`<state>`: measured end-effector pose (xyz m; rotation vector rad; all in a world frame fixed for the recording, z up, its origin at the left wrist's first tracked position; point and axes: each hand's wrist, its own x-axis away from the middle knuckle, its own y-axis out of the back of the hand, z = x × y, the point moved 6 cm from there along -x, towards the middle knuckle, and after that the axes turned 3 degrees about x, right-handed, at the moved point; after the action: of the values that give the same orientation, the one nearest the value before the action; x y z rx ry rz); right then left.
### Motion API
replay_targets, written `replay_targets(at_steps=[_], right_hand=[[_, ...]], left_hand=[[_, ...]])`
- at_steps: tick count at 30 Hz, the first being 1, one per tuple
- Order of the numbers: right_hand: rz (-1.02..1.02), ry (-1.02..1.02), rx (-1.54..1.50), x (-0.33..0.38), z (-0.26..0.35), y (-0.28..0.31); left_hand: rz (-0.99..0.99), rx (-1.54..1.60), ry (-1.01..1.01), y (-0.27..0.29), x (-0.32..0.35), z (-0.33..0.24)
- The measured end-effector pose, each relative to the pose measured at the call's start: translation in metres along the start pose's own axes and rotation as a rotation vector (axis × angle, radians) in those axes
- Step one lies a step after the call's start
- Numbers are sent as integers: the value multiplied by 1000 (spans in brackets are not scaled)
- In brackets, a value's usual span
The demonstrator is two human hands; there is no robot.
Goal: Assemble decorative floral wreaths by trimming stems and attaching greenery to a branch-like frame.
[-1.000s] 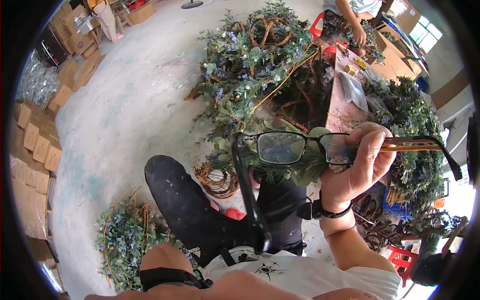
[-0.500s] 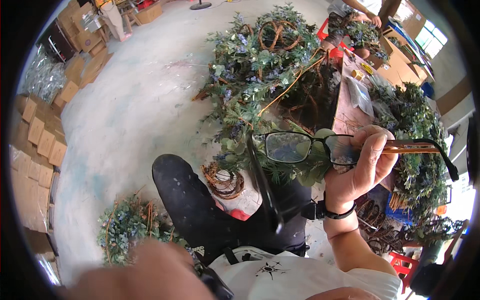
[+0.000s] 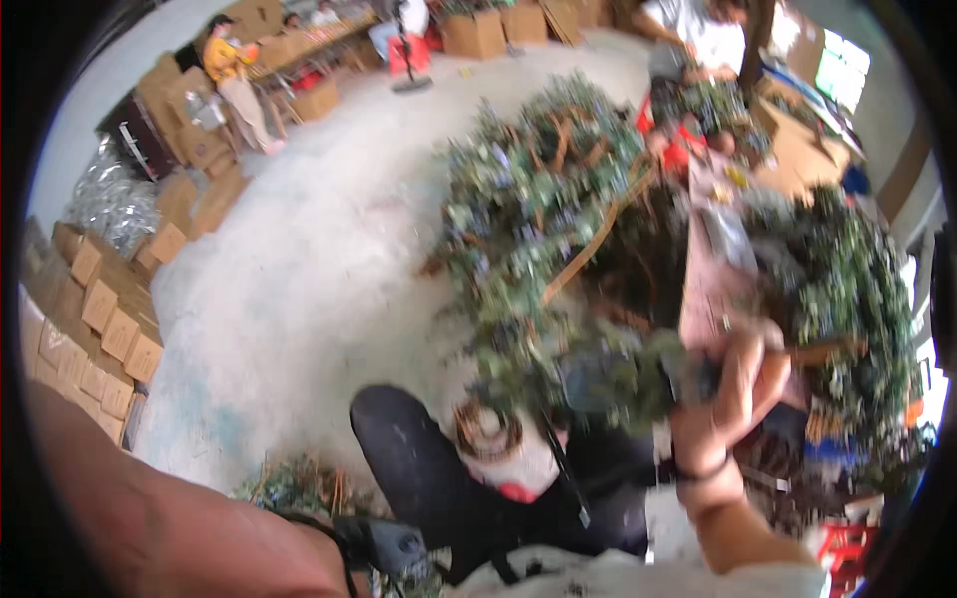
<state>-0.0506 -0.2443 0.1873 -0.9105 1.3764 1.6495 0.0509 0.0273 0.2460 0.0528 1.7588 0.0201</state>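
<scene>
The picture is blurred by motion. My right hand (image 3: 733, 389), with a dark band on its wrist, is closed on a pair of dark-framed glasses (image 3: 598, 384), gripping them at the right lens and temple in front of my face. The left temple arm hangs down over my lap. My left forearm (image 3: 150, 518) comes in from the lower left with a dark wristband and watch (image 3: 384, 543). The hand beyond the band is out of the picture. My knee in black trousers (image 3: 419, 468) is below the glasses.
A large heap of green leafy wreaths (image 3: 538, 209) lies on the pale concrete floor (image 3: 309, 269) ahead, and more greenery (image 3: 847, 299) is at the right. Stacked cardboard boxes (image 3: 100, 309) line the left. People (image 3: 234, 80) work at the back. A small vine ring (image 3: 488, 434) rests by my knee.
The view has tipped up and blurred. My left forearm has risen across the lower left. The right hand still holds the glasses, now a little lower in the picture.
</scene>
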Motion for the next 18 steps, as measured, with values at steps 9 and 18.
replay_targets(at_steps=[9, 18], right_hand=[[-267, -647, -765, 17, 7, 12], [-208, -186, -75, 23, -33, -11]], left_hand=[[-299, -390, -219, 43, -29, 4], [-127, -547, -112, 22, -13, 5]])
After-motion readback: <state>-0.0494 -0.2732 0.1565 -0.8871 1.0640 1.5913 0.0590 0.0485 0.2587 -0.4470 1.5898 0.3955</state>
